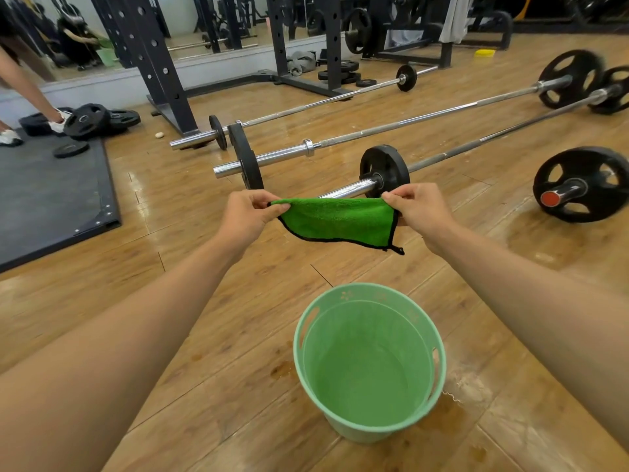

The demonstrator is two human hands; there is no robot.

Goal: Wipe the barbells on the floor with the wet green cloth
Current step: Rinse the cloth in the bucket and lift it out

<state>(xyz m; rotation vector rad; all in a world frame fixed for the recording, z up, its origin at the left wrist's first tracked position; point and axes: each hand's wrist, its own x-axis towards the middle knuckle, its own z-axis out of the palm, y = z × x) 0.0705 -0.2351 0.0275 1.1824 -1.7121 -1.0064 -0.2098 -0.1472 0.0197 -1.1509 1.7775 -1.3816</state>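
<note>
A green cloth [337, 221] with black trim hangs folded between my hands above the wooden floor. My left hand [246, 216] pinches its left top corner and my right hand [420, 209] pinches its right top corner. Just beyond the cloth lies the nearest barbell [476, 144], its chrome sleeve end hidden behind the cloth and a black plate [384, 170] on it. A second barbell [391, 129] and a third barbell [306, 109] lie farther back, roughly parallel.
A light green bucket [369, 362] holding water stands on the floor below my hands, with wet patches around it. A loose plate on a red-capped sleeve [582, 185] lies right. A black mat [51, 192], loose plates, another person's feet and a rack [163, 73] sit left and behind.
</note>
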